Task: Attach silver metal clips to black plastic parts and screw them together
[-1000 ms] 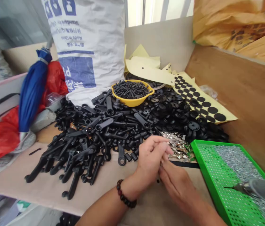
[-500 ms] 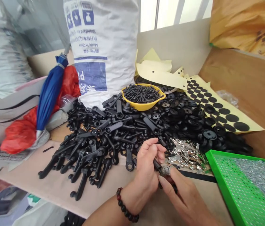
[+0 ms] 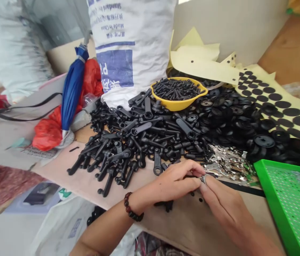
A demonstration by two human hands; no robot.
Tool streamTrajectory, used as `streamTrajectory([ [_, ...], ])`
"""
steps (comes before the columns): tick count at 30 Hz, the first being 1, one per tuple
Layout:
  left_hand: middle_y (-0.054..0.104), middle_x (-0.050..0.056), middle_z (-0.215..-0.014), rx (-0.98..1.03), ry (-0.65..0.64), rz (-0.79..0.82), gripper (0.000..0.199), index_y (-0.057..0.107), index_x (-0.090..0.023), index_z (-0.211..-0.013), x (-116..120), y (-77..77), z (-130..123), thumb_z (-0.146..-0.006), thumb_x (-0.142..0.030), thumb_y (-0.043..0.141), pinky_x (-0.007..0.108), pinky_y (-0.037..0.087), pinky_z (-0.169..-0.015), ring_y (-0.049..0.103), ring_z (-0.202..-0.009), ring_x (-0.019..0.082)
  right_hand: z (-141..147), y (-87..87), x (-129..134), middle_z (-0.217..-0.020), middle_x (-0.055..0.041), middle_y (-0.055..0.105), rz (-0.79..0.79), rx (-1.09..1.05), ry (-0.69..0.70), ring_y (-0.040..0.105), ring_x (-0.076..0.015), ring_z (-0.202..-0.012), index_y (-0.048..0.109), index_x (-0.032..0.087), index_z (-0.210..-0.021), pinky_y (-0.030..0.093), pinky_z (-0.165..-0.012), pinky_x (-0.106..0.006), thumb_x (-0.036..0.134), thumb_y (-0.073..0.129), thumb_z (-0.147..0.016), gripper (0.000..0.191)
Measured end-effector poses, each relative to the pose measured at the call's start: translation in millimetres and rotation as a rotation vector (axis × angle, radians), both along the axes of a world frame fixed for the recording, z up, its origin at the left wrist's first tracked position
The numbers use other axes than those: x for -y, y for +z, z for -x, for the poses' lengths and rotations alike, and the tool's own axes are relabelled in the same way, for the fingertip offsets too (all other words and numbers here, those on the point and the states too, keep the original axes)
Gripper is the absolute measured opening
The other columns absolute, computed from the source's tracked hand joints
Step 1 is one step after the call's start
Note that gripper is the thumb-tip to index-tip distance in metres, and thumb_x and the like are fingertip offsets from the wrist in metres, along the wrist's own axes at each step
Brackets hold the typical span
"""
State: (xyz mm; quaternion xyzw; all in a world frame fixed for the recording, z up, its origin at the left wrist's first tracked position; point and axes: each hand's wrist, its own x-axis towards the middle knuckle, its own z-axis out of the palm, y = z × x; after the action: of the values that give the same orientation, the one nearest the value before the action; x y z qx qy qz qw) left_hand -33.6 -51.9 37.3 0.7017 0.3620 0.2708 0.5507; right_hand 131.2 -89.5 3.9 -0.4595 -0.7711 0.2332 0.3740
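My left hand [image 3: 180, 179], with a beaded bracelet [image 3: 131, 209] at the wrist, is curled with its fingers round a dark part mostly hidden by the hand. My right hand [image 3: 220, 195] meets it, thumb and fingers pinched at the same spot, where a bit of grey shows at the fingertips. Behind the hands lies a heap of black crank handles [image 3: 144, 142]. Small silvery metal clips [image 3: 229, 163] are piled just beyond my right hand. A few black pieces [image 3: 168, 205] rest on the table below my left wrist.
A yellow bowl [image 3: 178, 105] of black screws sits behind the handles. Black round discs [image 3: 227, 117] are heaped at the right, beside yellow sticker sheets [image 3: 205, 67]. A green tray [image 3: 274, 206] stands at the front right. A white sack [image 3: 150, 46] and blue umbrella [image 3: 72, 89] are behind.
The view has shifted, so the scene sits further left to right and higher. My left hand has turned from palm up to its back showing, and both hands have closed together.
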Motion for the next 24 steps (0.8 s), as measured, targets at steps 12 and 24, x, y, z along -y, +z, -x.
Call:
streamTrajectory([
  [12,0.071,0.008,-0.098,-0.16,-0.014,-0.447,0.017,0.067,-0.013,-0.099,1,-5.8,3,-0.086,-0.014,0.057,0.027,0.046,-0.088,0.064,-0.095,0.018,-3,-7.4,3,-0.059,0.0019,0.054,0.011,0.019,-0.074,0.054,-0.0137,-0.05,0.046,0.024,-0.07,0.042,-0.047,-0.022,0.027,0.032,-0.096,0.03],
  [24,0.067,0.002,-0.075,-0.661,-0.249,-0.683,0.021,0.063,-0.017,-0.075,-45,-33.8,-24,-0.081,-0.003,0.048,0.025,0.042,-0.074,0.057,-0.077,0.017,-5,-27.2,39,-0.066,0.0008,0.059,-0.154,0.272,0.296,0.059,-0.0119,-0.053,0.04,0.024,-0.078,0.044,-0.048,-0.019,0.013,0.033,-0.093,0.02],
])
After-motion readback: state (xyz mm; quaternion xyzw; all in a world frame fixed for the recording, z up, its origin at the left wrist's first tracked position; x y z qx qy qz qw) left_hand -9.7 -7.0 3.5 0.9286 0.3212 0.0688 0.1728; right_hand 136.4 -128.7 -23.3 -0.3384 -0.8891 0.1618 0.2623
